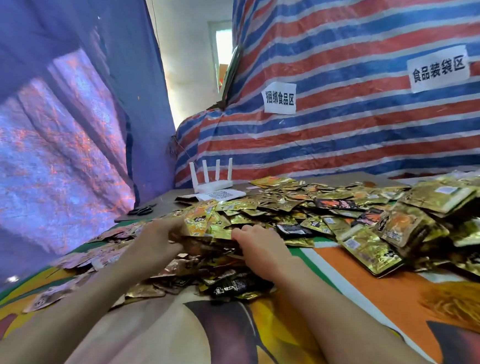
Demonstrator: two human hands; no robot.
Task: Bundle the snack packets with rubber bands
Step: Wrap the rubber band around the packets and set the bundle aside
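Backdrop: blue tarp (52,109) on L side; red/blue/white striped tarp (353,119) behind, w/ paper sign (280,98) fixed on it.
Surface: table w/ printed cloth (369,278), orange/yellow/green.
Left hand (163,233): fingers curled round L end of gathered stack (204,225) of orange-gold pkts and holding it.
Right hand (259,246): fingers bent down against R end of same stack. Tips are buried in pkts, so grip vs. press: cannot tell.
Loose pile (302,209): snack packets spread beyond and to R of fingertips, also under both wrists; unsorted.
Far-R heaps (438,197): neater stacks well R of right-hand fingers. Banded or not: too small to tell.
Rubber bands: none visible, neither on fingers nor near them.
Other items: white router (215,182) and black scissors (142,210), beyond L fingertips, apart from the stack.
Progress (est.): early. Step in hand = collecting/squaring one batch between both hands. No finished bundle can be confirmed.
Remaining (est.): fetch a band, wrap this stack, then repeat for the bulk of the pile. Most of the job is left.
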